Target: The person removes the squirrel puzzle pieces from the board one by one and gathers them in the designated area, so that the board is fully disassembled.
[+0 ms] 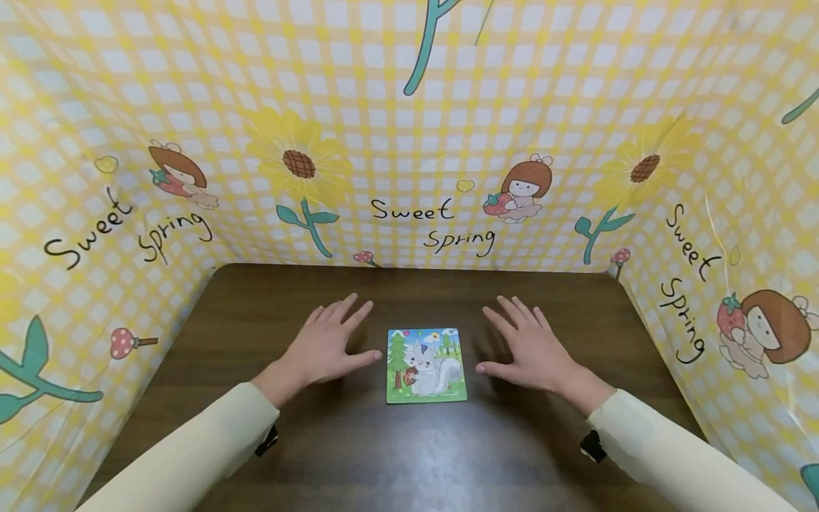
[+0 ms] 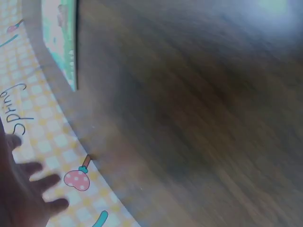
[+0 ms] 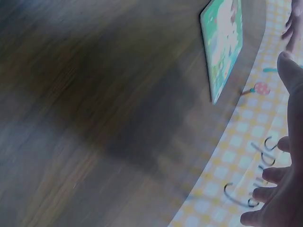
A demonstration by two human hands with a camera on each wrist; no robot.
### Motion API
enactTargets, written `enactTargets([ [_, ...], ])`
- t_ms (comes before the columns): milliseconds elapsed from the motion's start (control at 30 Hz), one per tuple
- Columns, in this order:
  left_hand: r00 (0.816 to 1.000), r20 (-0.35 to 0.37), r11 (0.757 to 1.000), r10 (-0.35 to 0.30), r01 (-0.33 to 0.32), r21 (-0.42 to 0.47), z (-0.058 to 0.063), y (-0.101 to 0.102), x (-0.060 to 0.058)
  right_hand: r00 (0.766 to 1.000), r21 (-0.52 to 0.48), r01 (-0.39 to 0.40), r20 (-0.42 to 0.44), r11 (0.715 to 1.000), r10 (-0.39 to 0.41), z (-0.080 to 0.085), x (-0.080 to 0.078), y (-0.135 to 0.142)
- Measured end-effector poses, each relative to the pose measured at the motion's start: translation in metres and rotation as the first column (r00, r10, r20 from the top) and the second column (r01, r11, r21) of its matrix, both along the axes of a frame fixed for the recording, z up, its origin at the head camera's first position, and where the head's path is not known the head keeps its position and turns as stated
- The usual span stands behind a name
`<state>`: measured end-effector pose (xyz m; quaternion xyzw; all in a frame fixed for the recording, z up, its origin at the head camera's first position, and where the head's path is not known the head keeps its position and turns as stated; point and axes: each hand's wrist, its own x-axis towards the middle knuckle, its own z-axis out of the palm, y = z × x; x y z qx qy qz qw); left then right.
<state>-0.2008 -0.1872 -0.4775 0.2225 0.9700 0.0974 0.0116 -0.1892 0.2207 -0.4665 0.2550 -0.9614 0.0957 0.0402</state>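
Note:
A square picture board (image 1: 425, 366), printed with a grey squirrel, trees and grass, lies flat on the dark wooden table (image 1: 422, 455). It looks like a small jigsaw puzzle, though no seams between pieces can be made out. My left hand (image 1: 326, 343) is spread just left of the board, thumb toward its edge without touching. On the other side, my right hand (image 1: 534, 348) is spread too, also apart from the board. Neither hand holds anything. Both wrist views show part of the board (image 2: 60, 42) and the fingers of each hand.
A yellow checked cloth (image 1: 409, 142) with sunflowers, cartoon figures and "Sweet Spring" lettering walls off the table's back and both sides. Dark straps show at both wrists, below pale sleeves (image 1: 198, 441).

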Motion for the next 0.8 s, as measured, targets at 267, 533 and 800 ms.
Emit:
enactTargets([
  [267, 0.975, 0.216, 0.984, -0.058, 0.019, 0.175, 0.003, 0.018, -0.015, 0.994, -0.038, -0.105, 0.005, 0.994, 0.106, -0.008, 0.000, -0.038],
  [533, 0.962, 0.259, 0.968, -0.087, 0.020, 0.251, 0.002, 0.035, -0.033, 0.979, -0.042, -0.164, 0.115, 0.986, 0.168, -0.029, -0.004, -0.071],
  [800, 0.941, 0.317, 0.964, -0.117, 0.031, 0.264, -0.009, 0.046, -0.041, 0.962, -0.068, -0.205, 0.171, 0.976, 0.214, -0.049, -0.006, -0.090],
])
